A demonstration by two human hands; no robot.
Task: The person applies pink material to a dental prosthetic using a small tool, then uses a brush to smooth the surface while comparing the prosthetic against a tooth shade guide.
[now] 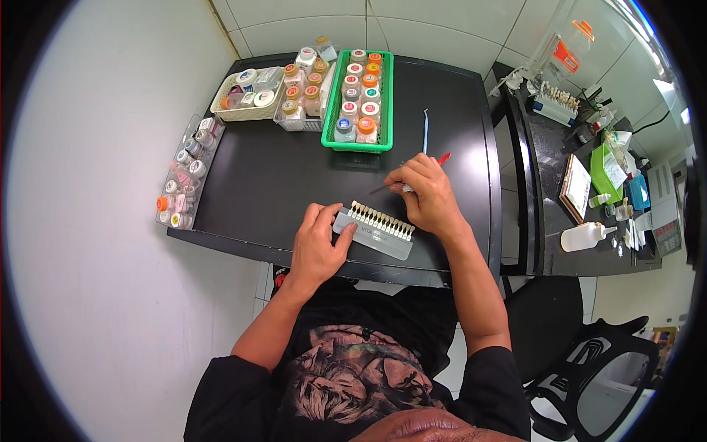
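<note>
Left hand (318, 247) lies flat, fingers spread, pressing the near end of a grey shade guide (374, 230) on the black table (294, 177); no closed grasp, the palm just steadies it. The guide's row of tooth tabs runs from the left fingertips to right under the right hand (427, 195). Right hand is pinched shut on a thin red-tipped tool (442, 158), tip projecting beyond the knuckles. Farther out from that grip: a blue instrument (425, 129), then a green basket (335, 103) of jars.
</note>
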